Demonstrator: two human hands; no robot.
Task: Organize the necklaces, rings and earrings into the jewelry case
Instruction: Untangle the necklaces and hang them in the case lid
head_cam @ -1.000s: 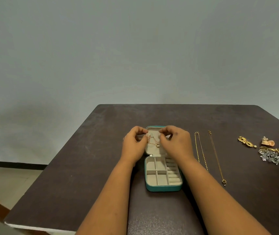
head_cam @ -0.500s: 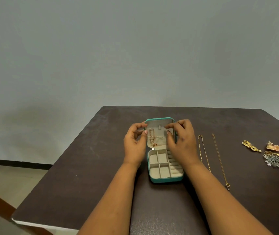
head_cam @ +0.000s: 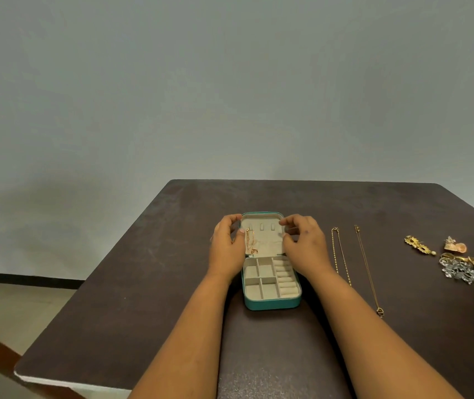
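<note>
hands (head_cam: 264,243) curled, flanking jewelry case (head_cam: 271,303) lid

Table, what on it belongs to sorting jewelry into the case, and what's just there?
Job:
teal jewelry case
rose-gold necklace in lid
two gold chain necklaces
gold and silver jewelry pile
left hand
right hand

Just there:
dark table

wall (head_cam: 230,82): plain grey-blue | table (head_cam: 143,283): dark brown | floor (head_cam: 14,306): pale tile, dark skirting

Plain room: bare wall (head_cam: 230,82), dark table (head_cam: 143,283)
</note>
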